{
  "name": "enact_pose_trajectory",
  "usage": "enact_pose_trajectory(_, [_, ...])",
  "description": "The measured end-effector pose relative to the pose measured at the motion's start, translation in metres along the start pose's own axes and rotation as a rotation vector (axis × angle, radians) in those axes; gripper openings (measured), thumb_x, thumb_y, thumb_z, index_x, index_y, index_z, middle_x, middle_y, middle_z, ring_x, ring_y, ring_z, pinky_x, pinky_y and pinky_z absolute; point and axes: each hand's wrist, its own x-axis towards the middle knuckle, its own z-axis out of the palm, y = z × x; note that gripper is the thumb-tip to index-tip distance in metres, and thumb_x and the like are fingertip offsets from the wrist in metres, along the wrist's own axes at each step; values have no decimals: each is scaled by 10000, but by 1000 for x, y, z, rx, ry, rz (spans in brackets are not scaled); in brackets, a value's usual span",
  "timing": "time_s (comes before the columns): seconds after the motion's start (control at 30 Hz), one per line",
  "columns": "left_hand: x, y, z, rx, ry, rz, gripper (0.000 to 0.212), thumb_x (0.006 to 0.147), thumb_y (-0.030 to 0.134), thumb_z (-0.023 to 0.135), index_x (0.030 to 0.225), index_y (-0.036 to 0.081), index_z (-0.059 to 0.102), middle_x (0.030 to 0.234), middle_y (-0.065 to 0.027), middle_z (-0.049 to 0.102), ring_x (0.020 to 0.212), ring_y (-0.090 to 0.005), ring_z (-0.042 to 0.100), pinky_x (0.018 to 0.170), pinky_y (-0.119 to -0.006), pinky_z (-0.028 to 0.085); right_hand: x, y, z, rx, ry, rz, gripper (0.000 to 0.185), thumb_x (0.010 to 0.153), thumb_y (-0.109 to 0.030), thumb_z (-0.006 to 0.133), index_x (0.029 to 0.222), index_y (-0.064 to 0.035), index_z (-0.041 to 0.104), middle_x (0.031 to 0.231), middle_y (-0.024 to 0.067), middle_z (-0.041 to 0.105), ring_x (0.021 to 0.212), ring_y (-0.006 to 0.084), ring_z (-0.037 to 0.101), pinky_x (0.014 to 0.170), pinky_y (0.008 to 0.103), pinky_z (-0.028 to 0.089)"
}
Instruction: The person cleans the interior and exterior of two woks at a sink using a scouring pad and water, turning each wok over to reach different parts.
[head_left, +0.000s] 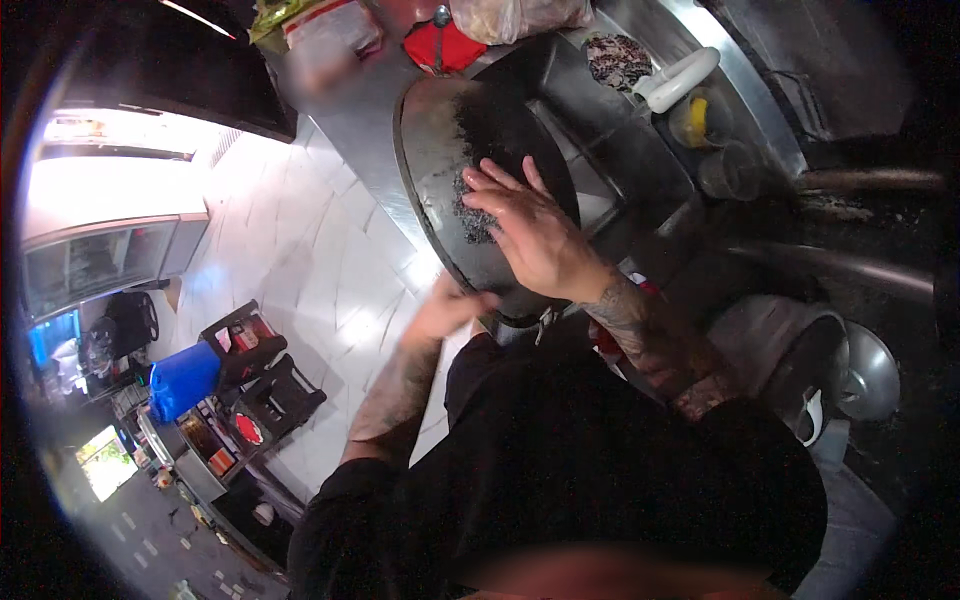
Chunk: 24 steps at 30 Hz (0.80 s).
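Observation:
Before me a large round metal pan (431, 142) stands tilted at the edge of the sink (637, 157). Its surface is grey along the rim side and blackened and rough towards the middle. My left hand (454, 311), slightly blurred, grips the rim at the near left. Over the dark patch lies my right hand (536, 240), palm down with its fingers apart. Whether anything sits beneath that palm cannot be made out. A small metal fitting (544, 324) shows at the pan's near edge.
A white faucet (682, 79) curves over the sink, near a debris-filled strainer (619, 61) and a cup with a yellow sponge (697, 120). On the metal counter (352, 127) lie a red cloth (450, 49), a spoon (441, 22) and plastic bags (517, 19). Black crates (274, 397) stand on the tiled floor (352, 247).

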Motion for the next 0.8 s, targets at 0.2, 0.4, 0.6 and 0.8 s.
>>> enact_pose_trajectory(0.2, [107, 129, -110, -690, -71, -112, 888, 864, 710, 432, 1291, -67, 469, 1229, -202, 588, 1094, -292, 600, 975, -429, 463, -10, 0, 9, -80, 10, 10, 355, 869, -42, 527, 1224, -46, 502, 1405, 135, 462, 1353, 320, 373, 1119, 585, 177])
enact_pose_trajectory(0.4, [198, 131, -140, -572, -354, -353, 500, 963, 276, 446, 1297, -96, 454, 1272, -232, 552, 1155, -304, 564, 1019, -400, 434, -32, -6, 12, -142, 37, 95, 357, 840, -11, 544, 1194, -44, 521, 1407, 138, 460, 1352, 330, 373, 1125, 583, 182])
enact_pose_trajectory(0.6, [131, 159, -62, -502, 79, -157, 423, 976, 211, 404, 1311, -41, 462, 1287, -201, 550, 1137, -313, 576, 997, -438, 458, -54, 2, -15, 40, 369, 200, 443, 805, 90, 533, 1232, -25, 516, 1380, 152, 494, 1347, 342, 388, 1143, 496, 191])
enact_pose_trajectory(0.8, [47, 145, -40, -733, 155, 123, 453, 1000, 311, 423, 1341, 15, 447, 1320, -176, 531, 1198, -321, 530, 1030, -486, 416, -32, -2, -56, 21, 302, 179, 417, 819, 90, 512, 1221, -21, 525, 1379, 153, 495, 1359, 337, 371, 1141, 455, 225])
